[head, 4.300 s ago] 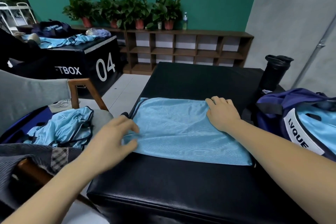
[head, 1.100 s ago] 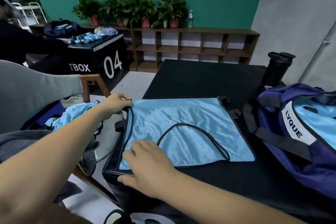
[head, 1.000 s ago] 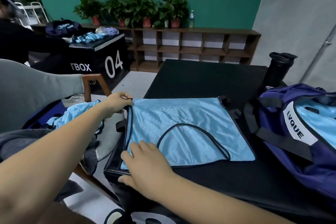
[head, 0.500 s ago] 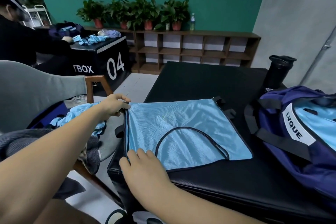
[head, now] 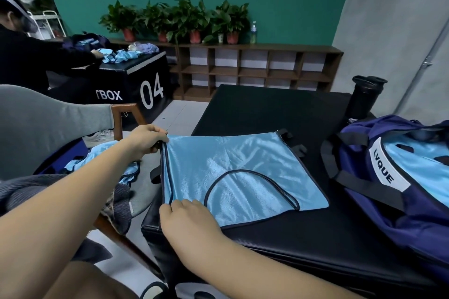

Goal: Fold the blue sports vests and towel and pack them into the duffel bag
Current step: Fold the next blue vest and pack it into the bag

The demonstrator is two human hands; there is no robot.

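Around the shelf (head: 255, 65), as I see it on my feed

Potted plants (head: 184, 19) and a bottle (head: 253, 31) stand on top of the shelf. To its left I see a black box (head: 136, 85) marked 04, with a person (head: 21, 56) in black at it. In front of the shelf lies a black pad (head: 267, 109); front-right stands a black flask (head: 365, 97), front-left a grey chair (head: 48, 124).

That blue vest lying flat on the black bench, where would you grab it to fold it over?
Probably its two left corners, coming from the left. The blue vest lies flat, offering no pinch mid-cloth, but its piped left edge sits at the edge of the black bench, where fingers can slip under. The left hand pinches the far corner; the right hand is at the near one.
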